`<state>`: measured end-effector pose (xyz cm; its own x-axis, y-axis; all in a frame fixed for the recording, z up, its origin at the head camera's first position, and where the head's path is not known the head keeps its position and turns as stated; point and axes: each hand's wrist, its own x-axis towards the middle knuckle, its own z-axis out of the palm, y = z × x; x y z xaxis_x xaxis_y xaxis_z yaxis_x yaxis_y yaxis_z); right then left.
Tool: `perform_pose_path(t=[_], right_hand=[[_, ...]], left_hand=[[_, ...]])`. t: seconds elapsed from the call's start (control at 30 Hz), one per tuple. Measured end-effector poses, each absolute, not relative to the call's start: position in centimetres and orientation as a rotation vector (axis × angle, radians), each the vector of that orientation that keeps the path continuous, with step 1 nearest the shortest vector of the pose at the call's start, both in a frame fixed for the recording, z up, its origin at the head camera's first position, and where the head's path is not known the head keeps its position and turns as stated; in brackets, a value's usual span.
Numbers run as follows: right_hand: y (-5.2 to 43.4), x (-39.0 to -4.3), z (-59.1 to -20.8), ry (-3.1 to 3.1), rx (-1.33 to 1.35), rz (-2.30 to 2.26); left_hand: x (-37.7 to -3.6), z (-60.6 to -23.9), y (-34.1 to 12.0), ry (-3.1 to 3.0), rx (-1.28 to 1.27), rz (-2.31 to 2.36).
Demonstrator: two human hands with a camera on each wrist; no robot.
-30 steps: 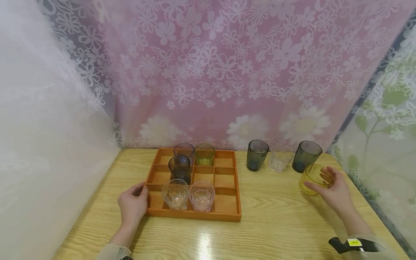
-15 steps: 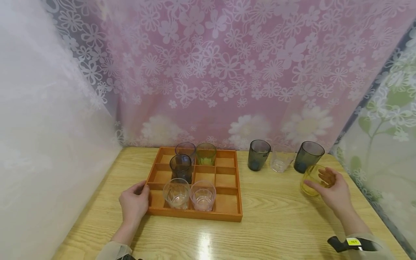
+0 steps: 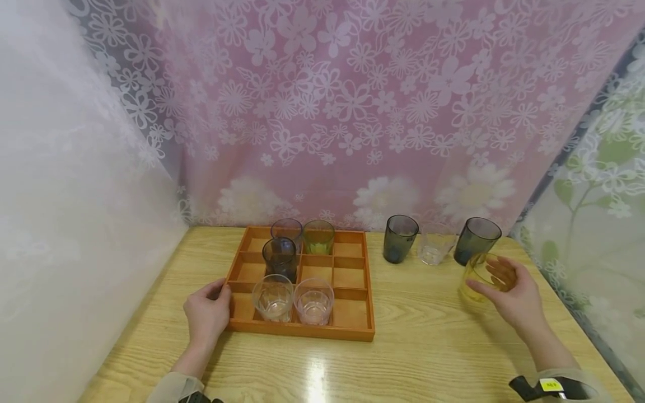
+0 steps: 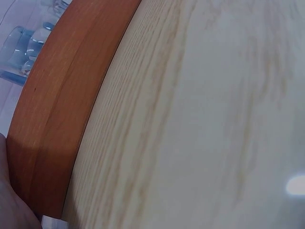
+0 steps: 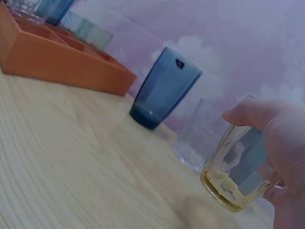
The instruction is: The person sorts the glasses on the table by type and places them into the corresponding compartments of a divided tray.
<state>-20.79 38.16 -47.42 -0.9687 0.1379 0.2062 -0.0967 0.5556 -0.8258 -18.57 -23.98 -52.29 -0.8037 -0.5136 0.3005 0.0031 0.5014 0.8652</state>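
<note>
Home-like booth, floral curtains (image 3: 353, 112), wooden table (image 3: 428, 347), drinking glasses (image 3: 400, 239)

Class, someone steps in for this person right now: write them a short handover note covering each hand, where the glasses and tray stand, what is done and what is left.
Left hand: rests on the left edge of the wooden tray, fingers relaxed.
Right hand: grips the yellow glass, tilted, its base just off the table in the right wrist view.
Done: five glasses stand in the tray's compartments.
Left: the yellow glass, plus two dark glasses and a clear glass standing on the table right of the tray. Several compartments are free.
</note>
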Motion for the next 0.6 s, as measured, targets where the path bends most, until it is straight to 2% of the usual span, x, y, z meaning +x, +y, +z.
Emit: perform_pose_path(t=[0.6], right_hand=[[31.7,-20.1,-43.3,-2.518,0.249,1.429]], left_hand=[[-18.5,-52.2,-24.0,-2.244,0.443,-1.274]])
